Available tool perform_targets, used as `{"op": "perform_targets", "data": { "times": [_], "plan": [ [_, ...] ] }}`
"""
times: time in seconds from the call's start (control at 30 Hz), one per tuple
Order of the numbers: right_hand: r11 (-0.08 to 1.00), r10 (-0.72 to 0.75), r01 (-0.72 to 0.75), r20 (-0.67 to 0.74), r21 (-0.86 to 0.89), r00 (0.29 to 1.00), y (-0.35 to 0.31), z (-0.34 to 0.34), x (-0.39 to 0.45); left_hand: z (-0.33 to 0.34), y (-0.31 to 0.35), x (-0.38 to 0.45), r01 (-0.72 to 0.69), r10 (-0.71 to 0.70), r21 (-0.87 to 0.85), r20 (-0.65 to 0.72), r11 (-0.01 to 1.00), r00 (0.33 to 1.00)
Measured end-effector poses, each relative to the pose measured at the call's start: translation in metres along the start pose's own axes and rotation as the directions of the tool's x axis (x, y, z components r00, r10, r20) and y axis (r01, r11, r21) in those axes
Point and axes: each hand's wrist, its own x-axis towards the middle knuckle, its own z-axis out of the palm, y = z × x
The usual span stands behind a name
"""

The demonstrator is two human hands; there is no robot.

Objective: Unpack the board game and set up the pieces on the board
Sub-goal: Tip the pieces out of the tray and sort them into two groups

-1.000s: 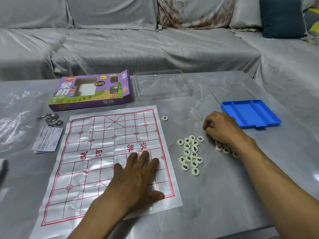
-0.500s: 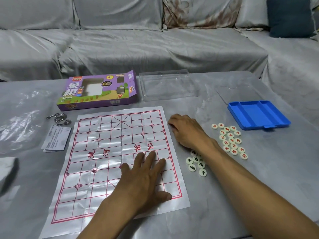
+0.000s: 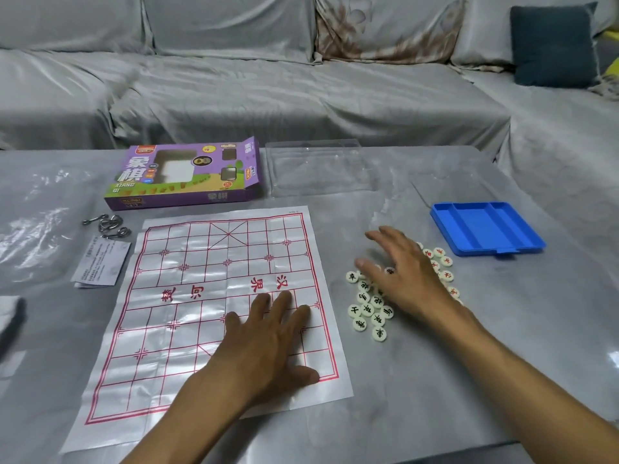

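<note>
Grey marble-look table [image 3: 418, 380], a covered sofa [image 3: 234, 95] behind its far edge. Item: paper board [image 3: 201, 279], unfolded flat toward the near left of the table, no pieces on it. Item: left hand [image 3: 268, 343], fingers straight and together, pressed palm-down on the board's near right part, pinning the sheet. Item: right hand [image 3: 402, 272], fingers spread and gripping nothing, over the round pieces [image 3: 368, 309] heaped just off the board's right edge; black-lettered ones nearest the board, red-lettered ones [image 3: 443, 262] beyond the hand. Item: blue tray [image 3: 485, 229], emptied, near the right edge. Item: purple box [image 3: 187, 175] and clear lid [image 3: 315, 169], toward the far edge. Step judged: unpacking done, pieces being sorted. Next move would call for pinching one disc and seating it on a line crossing.
</note>
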Motion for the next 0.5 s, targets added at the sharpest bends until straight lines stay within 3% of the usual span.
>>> {"op": "perform_targets", "data": {
  "times": [0.1,0.17,0.5],
  "plan": [
    [0.974,0.074,-0.055,0.078,-0.221,0.994,-0.011,0.033,-0.036,-0.001,0.000,-0.001,0.000,0.000,0.005,-0.006,1.000,1.000],
    [0.954,0.070,-0.052,0.049,-0.295,0.996,-0.014,0.053,-0.047,-0.002,0.001,-0.002,0.012,-0.012,0.004,0.000,1.000,1.000],
    [0.972,0.120,-0.107,0.048,-0.210,0.992,-0.013,0.051,-0.014,0.000,0.000,-0.003,-0.010,0.010,0.014,-0.008,1.000,1.000]
  ]
}}
